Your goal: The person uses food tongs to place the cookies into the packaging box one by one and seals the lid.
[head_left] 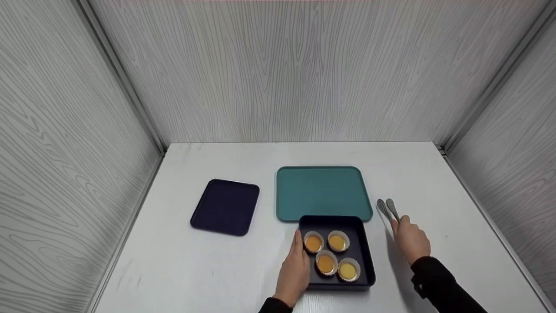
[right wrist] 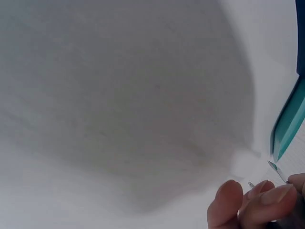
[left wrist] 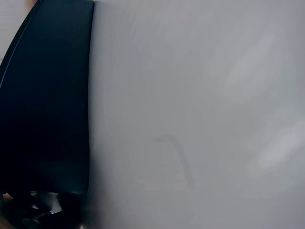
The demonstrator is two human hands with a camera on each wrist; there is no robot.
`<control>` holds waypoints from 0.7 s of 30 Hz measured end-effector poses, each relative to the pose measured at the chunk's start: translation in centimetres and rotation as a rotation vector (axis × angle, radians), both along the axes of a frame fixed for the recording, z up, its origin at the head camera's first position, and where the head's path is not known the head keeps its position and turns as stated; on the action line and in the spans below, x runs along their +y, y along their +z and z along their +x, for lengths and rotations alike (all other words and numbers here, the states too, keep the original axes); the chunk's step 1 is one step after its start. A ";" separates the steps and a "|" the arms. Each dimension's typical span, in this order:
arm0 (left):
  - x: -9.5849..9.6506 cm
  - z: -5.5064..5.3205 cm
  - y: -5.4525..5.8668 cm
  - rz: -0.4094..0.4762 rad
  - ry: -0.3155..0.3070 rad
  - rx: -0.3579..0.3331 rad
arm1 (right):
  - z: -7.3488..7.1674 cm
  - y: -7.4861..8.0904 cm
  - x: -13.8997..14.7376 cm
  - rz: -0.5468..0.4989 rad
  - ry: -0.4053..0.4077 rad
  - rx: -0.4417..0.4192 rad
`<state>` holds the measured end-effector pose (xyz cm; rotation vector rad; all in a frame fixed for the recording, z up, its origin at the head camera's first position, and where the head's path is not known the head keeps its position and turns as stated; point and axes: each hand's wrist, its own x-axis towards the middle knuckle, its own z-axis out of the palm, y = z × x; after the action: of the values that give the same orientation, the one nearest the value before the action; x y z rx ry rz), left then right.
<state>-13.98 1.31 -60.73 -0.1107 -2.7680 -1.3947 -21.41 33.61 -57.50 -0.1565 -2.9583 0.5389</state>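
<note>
My left hand (head_left: 294, 271) rests along the left wall of a square dark navy baking pan (head_left: 365, 256), its fingers straight and pointing away from me. Several egg tarts (head_left: 325, 263) in pale fluted paper cups sit inside the pan, toward its left and near part. My right hand (head_left: 412, 241) grips a pair of metal tongs (head_left: 387, 208) to the right of the pan. The tongs' two perforated tips stand a little apart, beside a teal tray. Fingers curled by the tongs show at the lower right of the right wrist view.
Behind the pan lies the teal rectangular tray (head_left: 321, 191), its near edge overlapped by the pan in the head view. A flat dark navy tray (head_left: 226, 208) lies to the left on the white table (head_left: 182, 269). Wood-grain panels (head_left: 295, 74) enclose the back and sides.
</note>
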 end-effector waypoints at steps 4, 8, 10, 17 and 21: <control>0.0 0.0 0.0 0.006 -0.003 -0.009 | 0.0 -0.4 0.0 0.014 -0.011 -0.003; -0.1 0.0 0.0 0.011 -0.005 -0.010 | -0.1 -0.6 -0.3 0.027 -0.005 0.003; -0.1 0.0 0.0 0.011 -0.001 -0.001 | -0.1 -0.8 -0.5 0.048 0.006 0.010; -0.1 0.2 0.1 0.005 0.006 0.013 | -0.1 -1.2 -1.3 0.100 0.026 -0.014; -0.1 0.2 0.2 0.011 -0.001 0.008 | -0.2 -1.3 -1.5 0.084 0.015 -0.061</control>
<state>-13.80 1.24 -60.58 -0.1167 -2.7537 -1.4058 -21.58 32.10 -58.81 -0.1448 -3.0376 0.4183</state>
